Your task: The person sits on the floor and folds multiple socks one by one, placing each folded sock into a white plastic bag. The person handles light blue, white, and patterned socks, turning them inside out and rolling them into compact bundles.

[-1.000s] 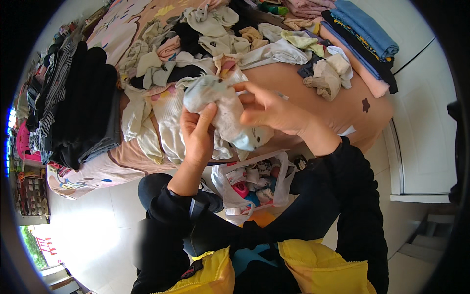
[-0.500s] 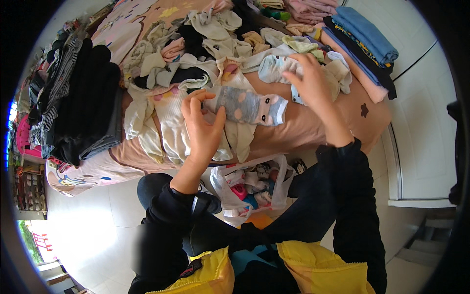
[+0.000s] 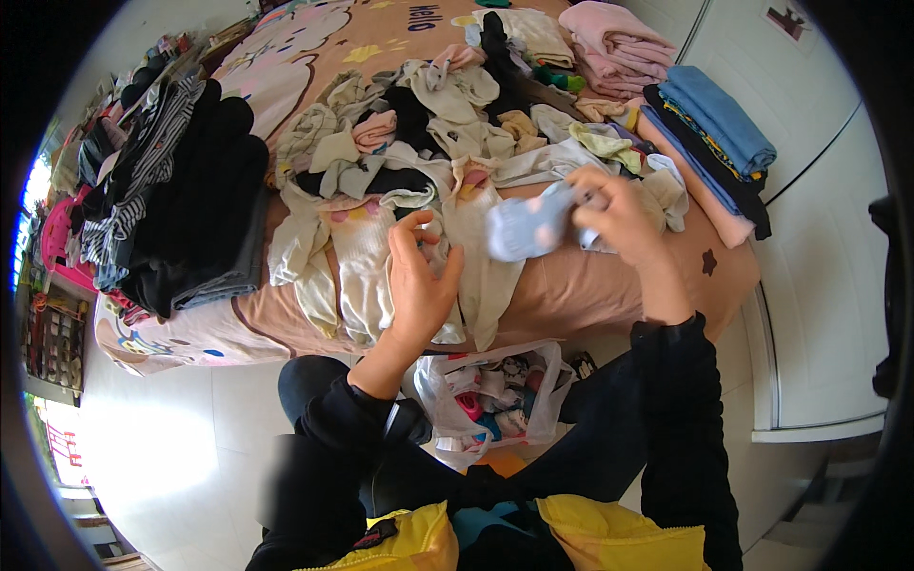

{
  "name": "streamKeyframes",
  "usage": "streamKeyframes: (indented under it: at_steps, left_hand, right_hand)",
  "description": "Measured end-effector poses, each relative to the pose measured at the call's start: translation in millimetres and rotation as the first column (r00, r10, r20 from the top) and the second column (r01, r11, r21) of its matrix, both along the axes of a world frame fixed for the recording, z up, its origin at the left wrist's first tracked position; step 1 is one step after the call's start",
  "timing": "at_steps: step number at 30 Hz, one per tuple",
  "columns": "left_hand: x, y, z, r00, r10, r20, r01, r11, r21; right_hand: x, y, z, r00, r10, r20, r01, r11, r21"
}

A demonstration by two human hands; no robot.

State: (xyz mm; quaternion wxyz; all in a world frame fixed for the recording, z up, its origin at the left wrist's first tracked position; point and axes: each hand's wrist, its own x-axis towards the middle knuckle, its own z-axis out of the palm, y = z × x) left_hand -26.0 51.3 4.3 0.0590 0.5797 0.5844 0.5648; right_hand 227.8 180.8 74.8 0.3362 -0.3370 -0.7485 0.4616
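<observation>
Pinched in the fingers of my right hand [image 3: 614, 217] is a grey-blue sock [image 3: 526, 228] with peach dots, blurred by motion. It stretches out to the left above the bed's front part. My left hand [image 3: 419, 276] is open, thumb and fingers apart, with nothing visible between them. Beneath and beside it lie long white knit pieces [image 3: 362, 271] and another white piece [image 3: 486, 266] with a coloured patch at its top. A heap of socks and small garments [image 3: 457, 105], mostly white, cream and black, spreads behind both hands.
A peach printed sheet [image 3: 571, 305] covers the bed. Dark folded clothes [image 3: 205, 209] are stacked left; blue and black folded clothes [image 3: 719, 119] and a pink folded blanket [image 3: 619, 43] sit right. A white plastic bag [image 3: 552, 404] of rolled socks stands on the floor between my legs.
The grey dotted sock has left my left hand and is now in my right hand, swung up and right. My left hand has opened and moved slightly right in the picture.
</observation>
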Motion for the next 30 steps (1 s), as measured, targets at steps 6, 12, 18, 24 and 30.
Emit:
streamKeyframes:
  at_steps: [6, 12, 18, 24, 30]
  left_hand:
    - [0, 1, 3, 0.989, -0.026, -0.148, 0.037, 0.996, 0.078]
    - [4, -6, 11, 0.875, -0.264, -0.406, 0.317, 0.946, 0.067]
    - [2, -6, 4, 0.832, -0.361, -0.422, 0.388, 0.921, -0.022]
    - [1, -4, -2, 0.864, -0.361, -0.350, 0.388, 0.922, 0.007]
    - [0, -3, 2, 0.925, -0.366, -0.098, 0.375, 0.921, 0.101]
  right_hand:
    - [8, 11, 2, 0.713, -0.702, -0.009, 0.372, 0.367, 0.853]
    - [-11, -14, -2, 0.820, -0.461, 0.339, -0.129, 0.429, 0.894]
    - [-26, -32, 18, 0.682, -0.156, 0.715, -0.317, 0.818, 0.480]
    - [-77, -31, 39, 0.949, -0.030, 0.315, -0.180, 0.768, 0.614]
    - [-223, 17, 22, 0.983, 0.033, 0.180, -0.168, 0.552, 0.817]
